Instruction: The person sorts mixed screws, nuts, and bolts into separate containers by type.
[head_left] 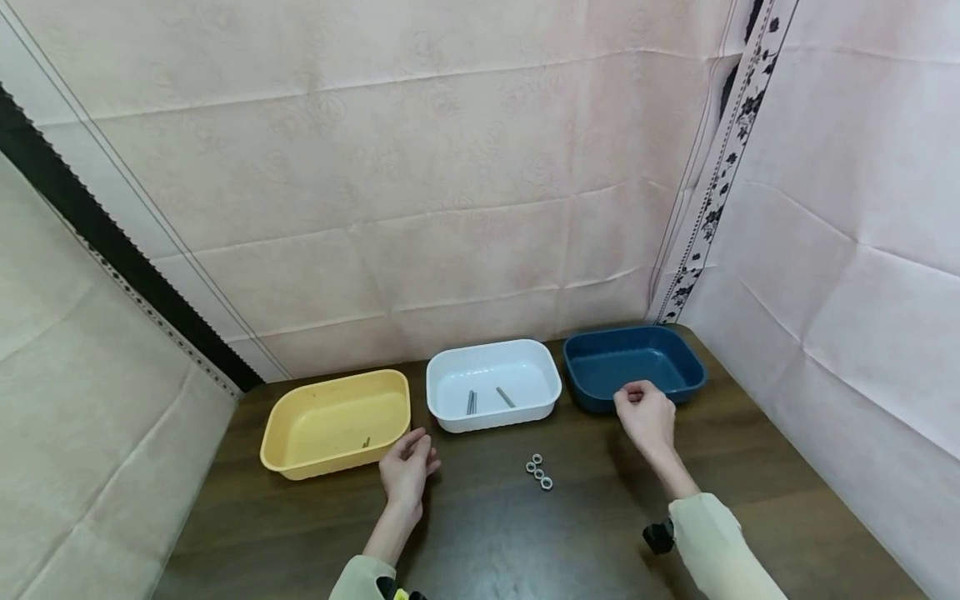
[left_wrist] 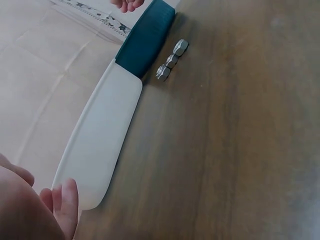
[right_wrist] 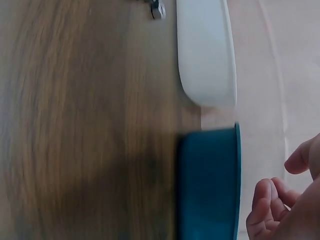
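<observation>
Bare left hand (head_left: 405, 475) and right hand (head_left: 648, 417) hover apart, fingers loose — hexagonal silver metal nuts (left_wrist: 172, 60) toward the brown wooden table's (head_left: 487, 537) far edge probably suit light pinching.

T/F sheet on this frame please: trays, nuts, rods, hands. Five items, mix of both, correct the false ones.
1. The white tray stands between the yellow tray and the blue tray. True.
2. Metal rods lie in the white tray. True.
3. The cluster of nuts sits inside the blue tray. False: it lies on the table, in front of the trays.
4. The right hand is at the front rim of the blue tray. True.
5. The left hand reaches into the white tray. False: it is by the yellow tray's front right corner.
</observation>
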